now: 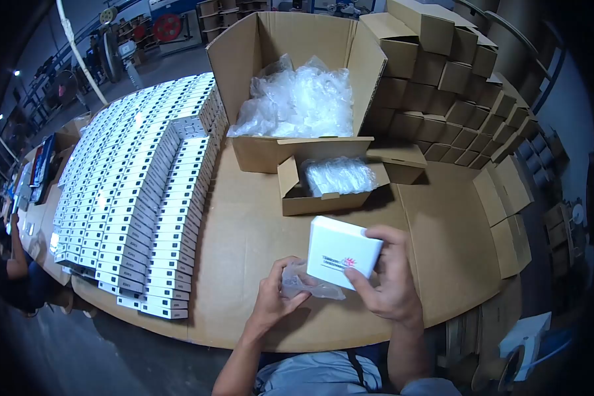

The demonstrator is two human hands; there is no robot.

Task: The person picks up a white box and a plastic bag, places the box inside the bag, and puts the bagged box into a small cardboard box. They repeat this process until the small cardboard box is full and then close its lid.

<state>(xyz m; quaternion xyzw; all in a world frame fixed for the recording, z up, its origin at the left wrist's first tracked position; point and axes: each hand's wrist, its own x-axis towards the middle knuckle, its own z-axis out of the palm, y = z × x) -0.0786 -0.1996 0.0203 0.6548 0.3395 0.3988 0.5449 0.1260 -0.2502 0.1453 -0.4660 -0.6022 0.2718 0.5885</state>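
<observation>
My right hand (pixel 389 284) grips a small white box (pixel 336 247) with a printed logo and text, thumb on its front face and fingers at the top right edge. My left hand (pixel 274 297) is closed around a clear plastic bag (pixel 307 282), just left of and below the box. The bag's edge overlaps the lower side of the box in this view. Beyond my hands, an open brown carton (pixel 327 204) holds several items in clear plastic wrap (pixel 342 177).
Stacked white boxes (pixel 135 198) cover the table's left side. A large cardboard box (pixel 257 153) full of clear plastic bags (pixel 303 99) stands at the back. Brown cartons (pixel 435 86) are piled at back right. Another person's arm (pixel 16 247) shows at far left.
</observation>
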